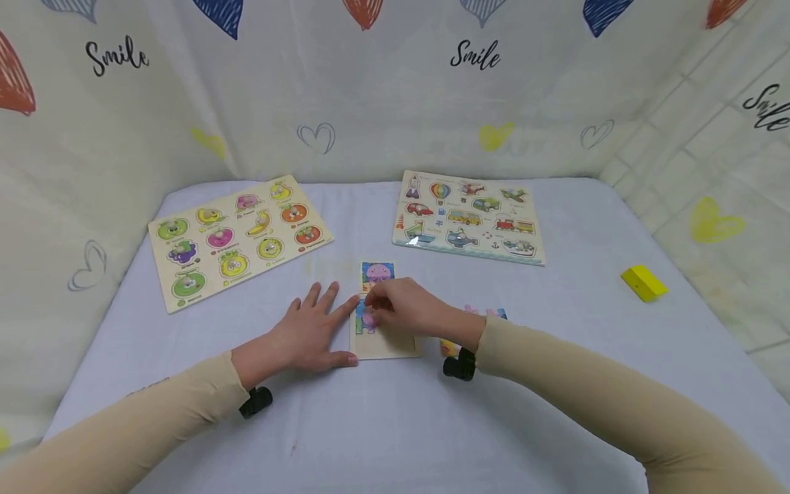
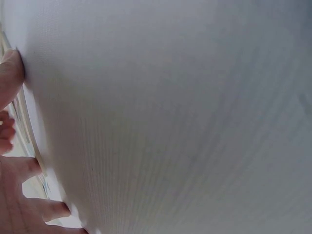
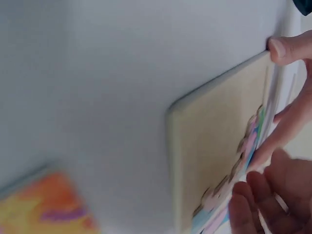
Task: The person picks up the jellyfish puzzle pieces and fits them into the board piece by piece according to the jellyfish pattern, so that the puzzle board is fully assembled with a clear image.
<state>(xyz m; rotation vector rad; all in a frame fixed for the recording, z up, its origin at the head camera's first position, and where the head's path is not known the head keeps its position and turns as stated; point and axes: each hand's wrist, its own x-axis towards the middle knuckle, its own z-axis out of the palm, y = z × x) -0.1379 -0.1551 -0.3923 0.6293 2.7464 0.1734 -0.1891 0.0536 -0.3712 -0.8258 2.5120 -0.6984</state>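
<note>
A small wooden jigsaw tray (image 1: 389, 350) lies at the middle of the table, with pink and blue puzzle pieces (image 1: 365, 321) in its far part. My left hand (image 1: 311, 329) rests spread on the cloth, thumb and index finger against the tray's left edge. Over the far part of the tray, my right hand (image 1: 401, 305) has bent fingers close to the pieces. In the right wrist view, those fingers (image 3: 258, 187) hover at or touch the row of pieces; whether they pinch one is hidden. Just beyond the tray is a picture card with a pink octopus (image 1: 378, 272).
Loose puzzle pieces (image 1: 449, 348) lie right of the tray, partly behind my right wrist. A fruit puzzle board (image 1: 247, 237) sits back left, and a vehicle puzzle board (image 1: 469, 216) back right. A yellow block (image 1: 644, 283) is near the right edge.
</note>
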